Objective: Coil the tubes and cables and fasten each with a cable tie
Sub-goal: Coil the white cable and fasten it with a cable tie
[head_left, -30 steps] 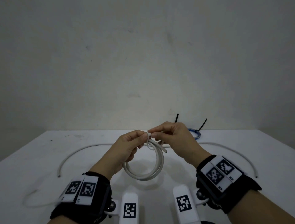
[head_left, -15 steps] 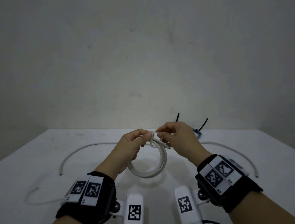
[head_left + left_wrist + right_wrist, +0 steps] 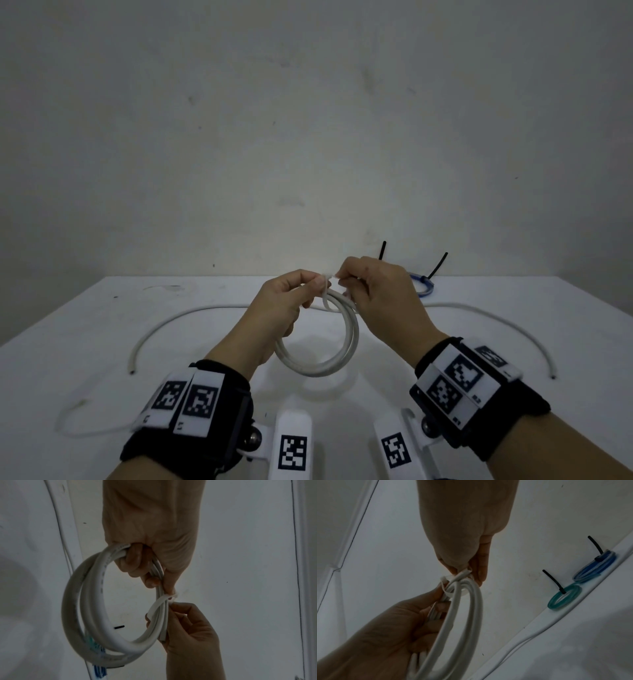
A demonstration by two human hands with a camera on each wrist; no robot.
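Note:
A white cable coil (image 3: pixel 322 365) hangs above the table between both hands. My left hand (image 3: pixel 317 284) grips the coil's top strands (image 3: pixel 155 566), thumb and forefinger by the head of a white cable tie (image 3: pixel 327 279). The tie (image 3: pixel 158 602) loops loosely around the strands. My right hand (image 3: pixel 342 281) pinches the tie's tail (image 3: pixel 464 573) just right of the head. In the left wrist view, the right hand (image 3: pixel 188 628) sits below the loop; a cut cable end (image 3: pixel 163 637) shows beside it.
A long white tube (image 3: pixel 191 313) arcs across the table behind the hands. A thin clear tube (image 3: pixel 78 423) lies front left. At the back right, by the wall, sit a green coil (image 3: pixel 565 597) and a blue coil (image 3: pixel 595 568), each bound with a black tie.
Both hands have lifted the coil slightly. The right hand has shifted a little to the right along the tie's tail.

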